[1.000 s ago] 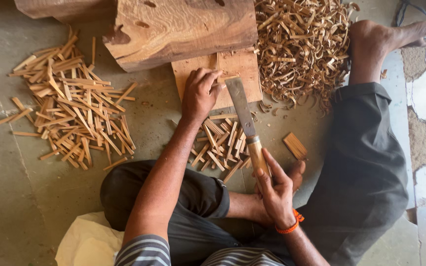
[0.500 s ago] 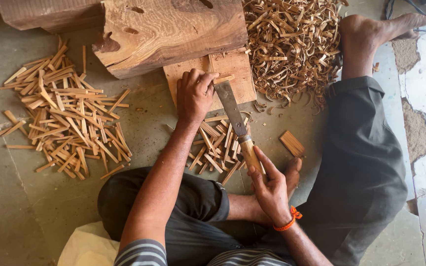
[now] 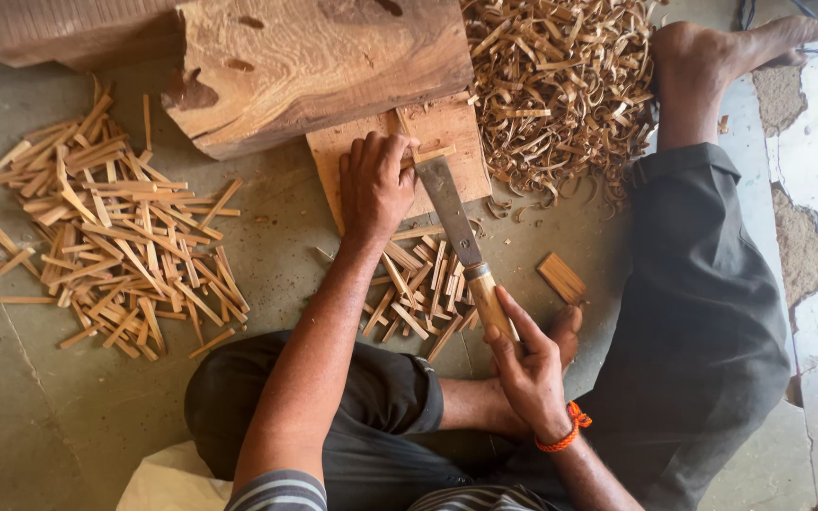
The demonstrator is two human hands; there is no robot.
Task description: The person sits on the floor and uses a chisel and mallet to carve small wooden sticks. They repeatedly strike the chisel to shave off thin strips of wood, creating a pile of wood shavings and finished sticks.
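Head view, right hand (image 3: pixel 529 364) gripping knife (image 3: pixel 464 248), left hand (image 3: pixel 376 185) hiding pinned stick (image 3: pixel 431 154).

The knife (image 3: pixel 466 251) has a dull grey metal blade and a smooth wooden handle. Beside it, the chopping block (image 3: pixel 447 142) is rough bare wood; the floor (image 3: pixel 40 407) is matt stone.

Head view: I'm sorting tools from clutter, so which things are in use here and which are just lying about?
In use:
left hand
thin wooden strip
flat wooden board
broad steel blade with wooden handle
right hand

Lying about:
heap of curled wood shavings
pile of split sticks
large rough log
small flat offcut
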